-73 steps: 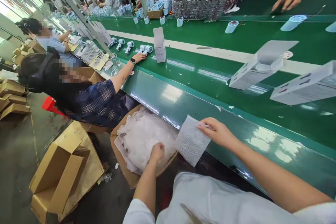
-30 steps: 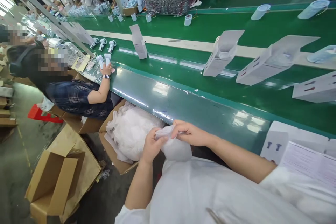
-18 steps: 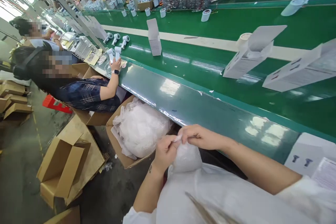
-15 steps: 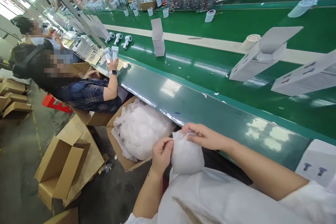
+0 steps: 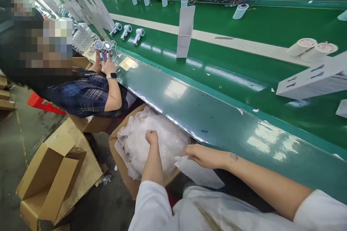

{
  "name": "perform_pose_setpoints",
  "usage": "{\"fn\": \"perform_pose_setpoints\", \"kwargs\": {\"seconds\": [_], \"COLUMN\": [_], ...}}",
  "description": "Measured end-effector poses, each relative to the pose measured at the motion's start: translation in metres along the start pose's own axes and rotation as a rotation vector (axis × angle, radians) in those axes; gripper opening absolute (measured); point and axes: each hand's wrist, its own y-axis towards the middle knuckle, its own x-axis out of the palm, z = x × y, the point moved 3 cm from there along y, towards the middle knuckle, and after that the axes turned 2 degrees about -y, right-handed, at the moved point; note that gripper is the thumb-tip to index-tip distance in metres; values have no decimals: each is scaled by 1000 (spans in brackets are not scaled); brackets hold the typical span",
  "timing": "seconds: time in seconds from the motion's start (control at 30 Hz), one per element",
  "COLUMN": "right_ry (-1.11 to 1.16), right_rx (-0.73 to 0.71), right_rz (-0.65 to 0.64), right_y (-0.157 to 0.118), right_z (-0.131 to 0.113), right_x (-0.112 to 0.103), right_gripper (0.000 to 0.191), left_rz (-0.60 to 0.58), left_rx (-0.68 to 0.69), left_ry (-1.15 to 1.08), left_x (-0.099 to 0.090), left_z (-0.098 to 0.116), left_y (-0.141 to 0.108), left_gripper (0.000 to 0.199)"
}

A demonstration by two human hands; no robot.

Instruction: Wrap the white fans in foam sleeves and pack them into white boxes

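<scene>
My left hand (image 5: pixel 151 138) is closed and pressed into a heap of clear bubble wrap (image 5: pixel 169 144) in an open cardboard box (image 5: pixel 123 175) below the belt's edge. My right hand (image 5: pixel 202 156) rests just to the right, pinching the top edge of a flat white foam or bubble sheet (image 5: pixel 199 172). That sheet hangs below the fingers, over the box's right corner. Its lower end is partly out of sight against my white shirt (image 5: pixel 217 213).
A green conveyor (image 5: pixel 206 115) runs along my front, carrying white cartons (image 5: pixel 185 31) and white rolls (image 5: pixel 311 48). A seated co-worker's hand (image 5: pixel 108 66) holds white handheld devices (image 5: pixel 103 50) at the left. Opened cardboard boxes (image 5: pixel 54 177) lie on the floor.
My hands have parted from the puffy white packet held before my chest. The left hand has dropped into the bubble wrap heap. The right now holds a flat sheet, and the view has swung.
</scene>
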Motion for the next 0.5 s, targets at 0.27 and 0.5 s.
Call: {"fn": "perform_pose_setpoints", "kwargs": {"seconds": [0.27,0.5], "right_ry": [-266,-320], "right_rx": [-235,-302], "right_rz": [66,42], "right_y": [45,51], "right_z": [-43,-55], "right_x": [-28,-31], "right_gripper": [29,37], "left_rz": [-448,-320], "left_rx": [576,148], "left_ry": [87,-123], "left_x": [-61,-81], "left_z": [50,30], "left_y": [-87,-46], "left_gripper": [14,30]}}
